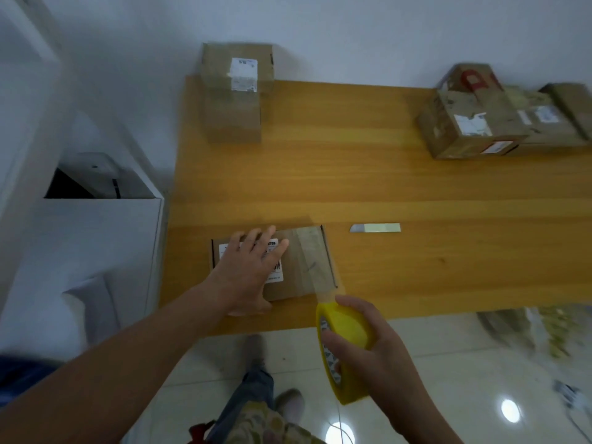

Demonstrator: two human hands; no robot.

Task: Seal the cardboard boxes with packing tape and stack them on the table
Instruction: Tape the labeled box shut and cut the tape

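A flat cardboard box [298, 270] with a white label lies near the front edge of the wooden table [384, 187]. My left hand [250, 270] presses flat on its top with fingers spread. My right hand [368, 347] grips a yellow roll of packing tape [342, 344] just off the table's front edge. A strip of clear tape [315, 261] runs from the roll up across the box's right part. Two sealed boxes [237, 91] stand stacked at the table's back left.
A small utility blade [374, 228] lies on the table right of the flat box. A cluster of taped boxes [499, 120] sits at the back right. A white cabinet [96, 245] stands left of the table. Tiled floor and my legs show below.
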